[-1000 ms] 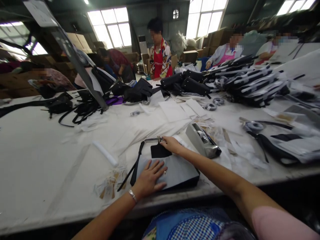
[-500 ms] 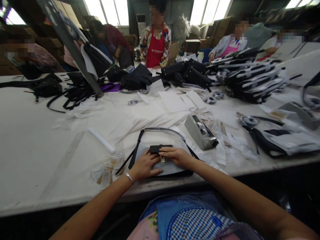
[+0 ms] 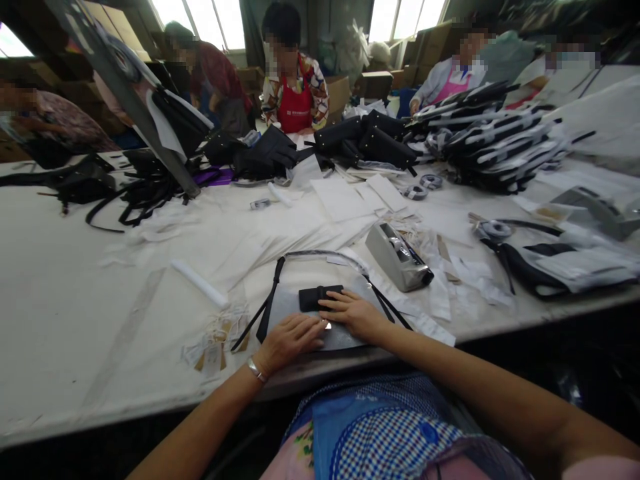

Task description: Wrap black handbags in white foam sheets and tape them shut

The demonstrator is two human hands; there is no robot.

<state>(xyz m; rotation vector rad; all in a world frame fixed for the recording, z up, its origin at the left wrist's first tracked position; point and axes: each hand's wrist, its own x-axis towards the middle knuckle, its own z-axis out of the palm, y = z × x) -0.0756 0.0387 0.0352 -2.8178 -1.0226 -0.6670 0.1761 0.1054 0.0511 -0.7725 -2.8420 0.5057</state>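
A handbag (image 3: 285, 308) with black edges and a pale grey covering over its front lies flat at the table's near edge. Its shoulder strap (image 3: 274, 283) arcs away from me at the top. My left hand (image 3: 295, 339) rests on the lower front, fingers stretched out beside a shiny metal clasp (image 3: 327, 326). Flat on the right half lies my right hand (image 3: 355, 315), its fingertips at the black flap tab (image 3: 310, 299). Both hands are open, pressing on the bag without gripping it.
A grey tape dispenser (image 3: 397, 257) stands just right of the bag. Tags with strings (image 3: 215, 343) and a white roll (image 3: 200, 283) lie to its left. Another wrapped bag (image 3: 560, 267) is farther right. Black bags (image 3: 373, 139) are heaped mid-table, with co-workers behind.
My left hand has slid down off the black tab to the clasp area, leaving more of the tab visible. My right hand has shifted slightly, with fingers more spread.
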